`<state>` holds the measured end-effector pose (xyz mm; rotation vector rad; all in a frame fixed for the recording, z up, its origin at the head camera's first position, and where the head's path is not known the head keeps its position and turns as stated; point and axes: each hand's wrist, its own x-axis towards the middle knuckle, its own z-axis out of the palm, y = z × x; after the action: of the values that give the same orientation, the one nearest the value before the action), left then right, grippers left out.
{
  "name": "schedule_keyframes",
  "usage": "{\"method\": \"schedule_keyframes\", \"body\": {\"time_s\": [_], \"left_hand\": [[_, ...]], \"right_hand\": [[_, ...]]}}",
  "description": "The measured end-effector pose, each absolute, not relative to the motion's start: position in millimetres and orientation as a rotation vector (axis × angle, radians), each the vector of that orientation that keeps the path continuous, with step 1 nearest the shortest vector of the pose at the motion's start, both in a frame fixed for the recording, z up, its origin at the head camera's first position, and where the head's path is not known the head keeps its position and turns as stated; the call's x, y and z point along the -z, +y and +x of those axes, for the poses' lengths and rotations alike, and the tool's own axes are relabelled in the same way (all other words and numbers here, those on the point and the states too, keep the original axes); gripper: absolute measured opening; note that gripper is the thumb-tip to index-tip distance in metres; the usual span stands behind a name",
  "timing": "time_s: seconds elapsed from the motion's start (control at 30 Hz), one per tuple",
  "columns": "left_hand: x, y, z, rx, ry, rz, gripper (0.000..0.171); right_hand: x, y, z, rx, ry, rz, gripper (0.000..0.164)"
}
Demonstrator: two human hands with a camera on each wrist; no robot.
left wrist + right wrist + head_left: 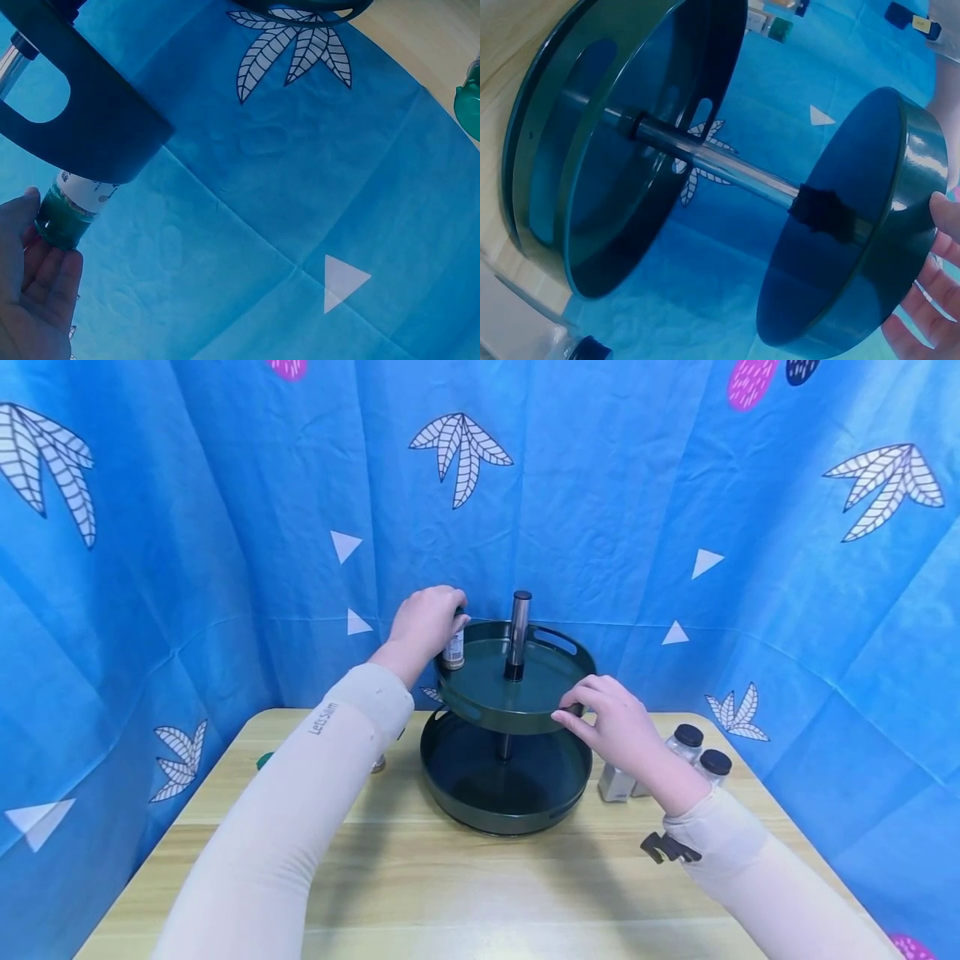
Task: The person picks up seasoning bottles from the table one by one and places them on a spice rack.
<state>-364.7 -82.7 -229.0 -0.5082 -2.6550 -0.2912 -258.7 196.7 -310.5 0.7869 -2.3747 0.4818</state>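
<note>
A two-tier dark green turntable rack stands on the table, its round upper tray [517, 721] above a wider lower tray [495, 823] on a metal post [519, 631]. My left hand [427, 622] holds a small spice jar [453, 653] by its green cap, at the left side of the upper tray. In the left wrist view the jar [86, 192] shows a white label, its lower part hidden behind the tray wall. My right hand [615, 724] grips the upper tray's rim at the front right; its fingers [930, 281] show against the tray wall in the right wrist view.
Several clear jars with black lids, one of them a square jar [617, 783], stand right of the rack, partly behind my right forearm. Left of it, a green cap [264, 760] and a jar base [378, 765] show past my left sleeve. A blue curtain [600, 510] surrounds the wooden table [465, 893].
</note>
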Motion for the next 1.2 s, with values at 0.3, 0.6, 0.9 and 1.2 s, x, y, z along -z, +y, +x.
{"method": "schedule_keyframes", "body": {"time_s": [0.3, 0.6, 0.9, 1.2], "left_hand": [[228.8, -83.7, -360.6, 0.301, -2.645, -0.52, 0.027], [233.3, -91.5, -356.8, 0.339, -2.614, -0.527, 0.028], [232.8, -96.0, -345.0, 0.323, -2.549, -0.589, 0.028], [239.8, -108.4, -336.0, 0.331, -2.478, -0.631, 0.025]], "right_hand": [[311.1, 198.1, -260.3, -0.473, -2.364, 0.788, 0.016], [311.2, 197.6, -260.0, -0.478, -2.369, 0.795, 0.017], [310.5, 197.8, -260.6, -0.482, -2.365, 0.791, 0.017], [311.3, 197.0, -261.1, -0.489, -2.383, 0.778, 0.017]]}}
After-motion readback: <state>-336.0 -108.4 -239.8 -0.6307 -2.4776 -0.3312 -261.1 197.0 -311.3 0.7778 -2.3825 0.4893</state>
